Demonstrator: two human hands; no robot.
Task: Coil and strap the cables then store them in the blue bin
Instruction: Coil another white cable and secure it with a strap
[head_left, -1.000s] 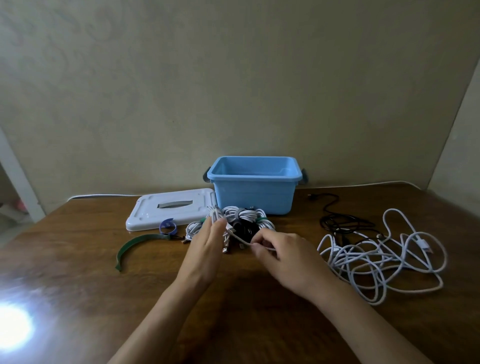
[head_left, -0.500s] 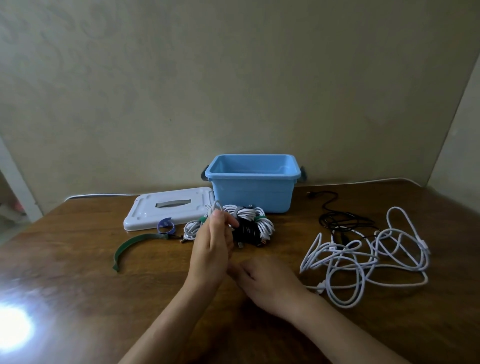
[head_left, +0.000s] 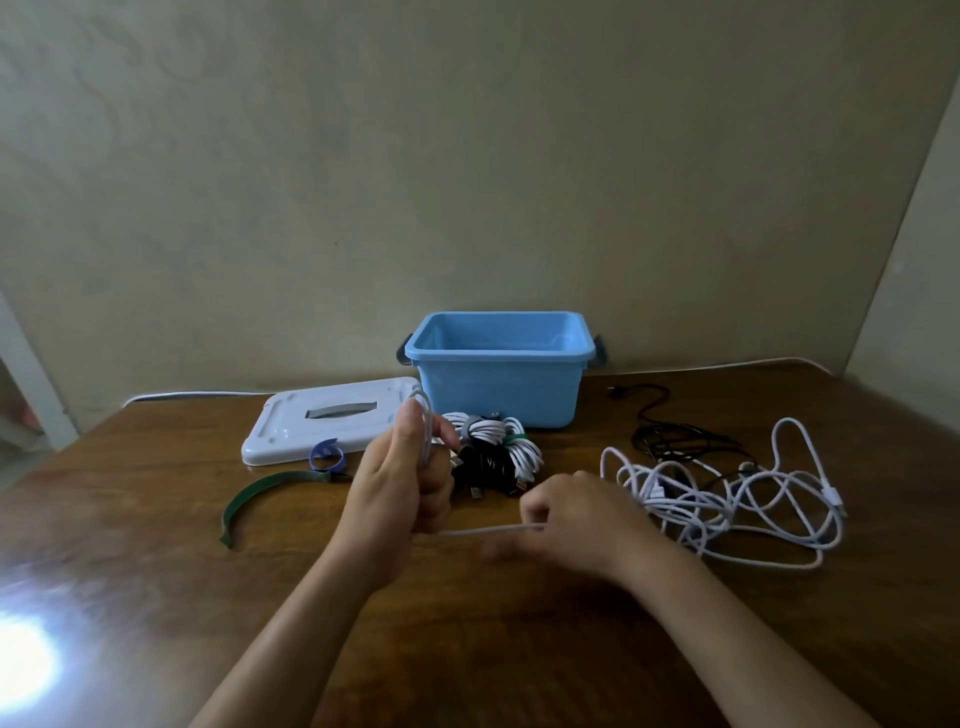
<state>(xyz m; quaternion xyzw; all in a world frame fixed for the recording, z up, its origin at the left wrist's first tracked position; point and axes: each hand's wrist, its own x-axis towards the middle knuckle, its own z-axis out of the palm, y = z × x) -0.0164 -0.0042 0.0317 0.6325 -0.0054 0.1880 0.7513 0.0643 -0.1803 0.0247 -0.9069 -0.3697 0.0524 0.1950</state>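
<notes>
A dark brown wooden table (head_left: 467, 649) is sitting against a plain beige wall, with glare at the lower left. The open light-blue plastic bin (head_left: 498, 384) is standing at the back of the table, looking empty as far as its inside shows. Its white plastic lid (head_left: 322, 421) is lying flat just left of it.

The step in hand appears to be coiling. The left hand (head_left: 400, 483) is held upright with its fingers curled round the first white loops of the long white cable (head_left: 727, 499). The right hand (head_left: 576, 514) is pinching a taut run of that same cable, fingers closed on it, slightly blurred. Most of the cable is lying in a loose tangle on the table to the right.

A thin black cable (head_left: 675, 441) is lying uncoiled behind the tangle, partly under it. A pile of already strapped white and black bundles (head_left: 493, 452) is sitting on the table just in front of the bin, not yet stored.

The next move probably calls for feeding more slack round the left hand without knotting the tangle. After that comes a strap: a dark green curved strap (head_left: 260, 493) and a small blue rolled strap (head_left: 327, 454) are lying to the left.

No brand, label or writing is readable anywhere.
</notes>
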